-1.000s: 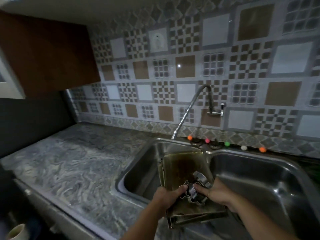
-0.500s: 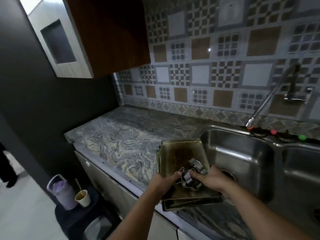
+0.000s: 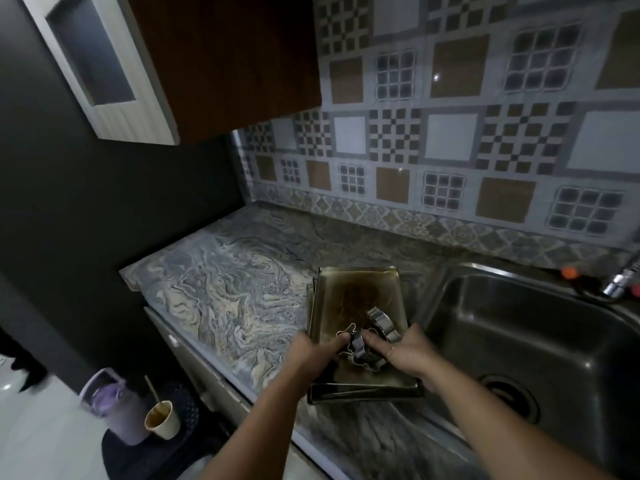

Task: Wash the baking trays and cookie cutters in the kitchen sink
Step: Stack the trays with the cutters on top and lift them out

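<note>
Both the left hand point(image 3: 313, 353) and the right hand point(image 3: 407, 353) clamp the stacked baking trays point(image 3: 356, 306) over the worktop point(image 3: 225, 289) beside the sink point(image 3: 519, 341), thumbs pinning loose cookie cutters point(image 3: 370, 337), which could slide off if the stack tilts.

Both hands point(image 3: 363, 355) hold stacked baking trays point(image 3: 356, 299) beside the sink point(image 3: 519, 327).

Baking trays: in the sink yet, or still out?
Out. The stacked baking trays are over the marble countertop, left of the sink, gripped by the left hand and right hand, cookie cutters on top.
</note>
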